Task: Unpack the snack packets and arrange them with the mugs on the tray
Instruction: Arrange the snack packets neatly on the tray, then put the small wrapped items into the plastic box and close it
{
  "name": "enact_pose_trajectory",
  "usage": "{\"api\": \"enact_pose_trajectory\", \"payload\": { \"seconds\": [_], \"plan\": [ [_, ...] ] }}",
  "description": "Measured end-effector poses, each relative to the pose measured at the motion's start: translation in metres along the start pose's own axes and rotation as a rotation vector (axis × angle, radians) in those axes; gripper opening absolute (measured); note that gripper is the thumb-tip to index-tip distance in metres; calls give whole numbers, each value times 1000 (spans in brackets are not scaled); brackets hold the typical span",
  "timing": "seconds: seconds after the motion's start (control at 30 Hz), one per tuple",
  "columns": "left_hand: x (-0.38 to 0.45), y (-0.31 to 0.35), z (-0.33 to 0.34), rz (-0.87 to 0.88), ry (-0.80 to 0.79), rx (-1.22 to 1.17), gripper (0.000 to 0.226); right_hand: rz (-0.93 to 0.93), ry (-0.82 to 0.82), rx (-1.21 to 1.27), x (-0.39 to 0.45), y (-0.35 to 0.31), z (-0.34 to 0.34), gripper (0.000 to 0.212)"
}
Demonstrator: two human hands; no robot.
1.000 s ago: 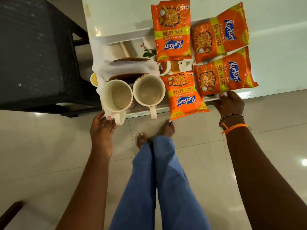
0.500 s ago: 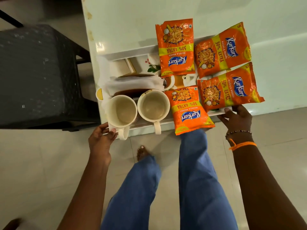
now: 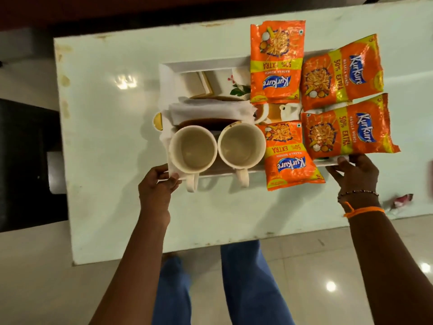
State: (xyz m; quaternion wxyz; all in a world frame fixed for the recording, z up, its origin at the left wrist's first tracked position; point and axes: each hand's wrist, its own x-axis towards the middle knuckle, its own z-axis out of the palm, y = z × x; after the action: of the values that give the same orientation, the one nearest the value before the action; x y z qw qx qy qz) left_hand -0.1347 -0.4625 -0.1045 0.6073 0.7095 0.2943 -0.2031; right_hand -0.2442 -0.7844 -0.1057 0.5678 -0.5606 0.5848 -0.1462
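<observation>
A white rectangular tray [image 3: 203, 65] is over the pale green table. Two cream mugs stand side by side at its near edge, the left mug [image 3: 192, 150] and the right mug [image 3: 241, 145], handles toward me. Several orange Kurkure snack packets lie on the tray's right half: one at the far side [image 3: 276, 64], two on the right [image 3: 342, 76] [image 3: 346, 130], one at the near edge [image 3: 290, 158] overhanging it. My left hand [image 3: 155, 188] grips the tray's near left corner. My right hand [image 3: 355, 173] grips its near right corner, under a packet.
Folded white tissue [image 3: 210, 110] and a dark saucer lie behind the mugs. The table [image 3: 105, 137] has worn edges. A dark chair [image 3: 25, 160] stands at the left. A small red and white wrapper [image 3: 401, 199] lies on the table at the right. My legs are below the table edge.
The tray, held in both hands, has gone from beyond the table's edge to over the tabletop. My legs stepped forward. Mugs and packets kept their places on the tray.
</observation>
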Motion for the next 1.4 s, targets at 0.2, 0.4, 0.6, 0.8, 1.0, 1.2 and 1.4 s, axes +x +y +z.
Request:
{"api": "enact_pose_trajectory", "payload": {
  "seconds": [0.2,0.4,0.6,0.8,1.0,1.2,1.4],
  "plan": [
    [-3,5,84,-21,30,-27,22,-23,0,-39,73,-30,-22,22],
    [-6,10,109,-31,77,-2,25,7,-63,-34,97,-33,-30,21],
    [-12,12,112,-43,100,33,30,6,-67,-3,99,-22,-31,18],
    [-30,12,114,-89,-10,-37,37,37,-103,95,96,-22,-46,18],
    [-110,-27,138,-147,-72,75,33,-45,-210,-2,75,-33,-99,19],
    [-205,-50,212,-212,-396,143,25,-514,114,-772,78,-32,-180,23],
    [-248,-68,282,-192,-705,317,27,-256,134,-1001,132,-18,-232,63]
  ]
}}
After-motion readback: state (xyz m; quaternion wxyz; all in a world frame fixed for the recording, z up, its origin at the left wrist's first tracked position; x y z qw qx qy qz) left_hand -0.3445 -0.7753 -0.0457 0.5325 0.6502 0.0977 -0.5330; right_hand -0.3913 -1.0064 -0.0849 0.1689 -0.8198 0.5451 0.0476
